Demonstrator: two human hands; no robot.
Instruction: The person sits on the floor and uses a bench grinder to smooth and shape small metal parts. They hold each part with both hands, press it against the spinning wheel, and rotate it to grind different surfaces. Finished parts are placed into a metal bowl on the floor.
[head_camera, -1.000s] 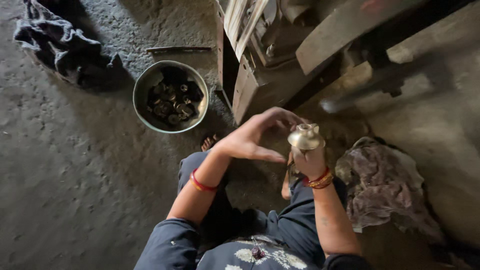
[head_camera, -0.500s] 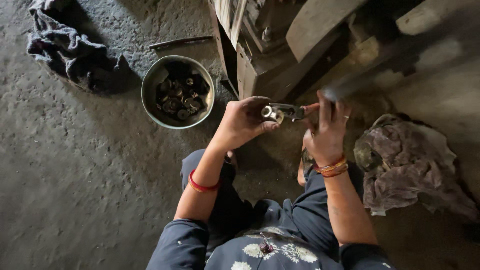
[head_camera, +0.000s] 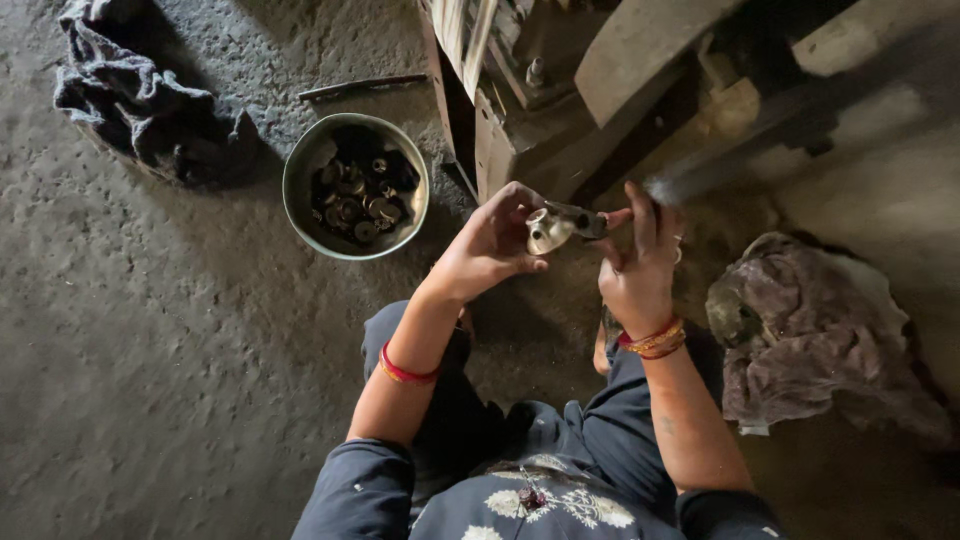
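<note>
Metal, small and pale, the part (head_camera: 560, 226) is gripped between both hands above the knees, the left hand (head_camera: 490, 250) curled shut on its cup end and the right hand (head_camera: 635, 262) pinching its dark tip, best kept steady, with the bowl of parts (head_camera: 355, 186) beyond.

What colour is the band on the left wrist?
Red, a thin band just below the left hand; the head view shows it.
</note>
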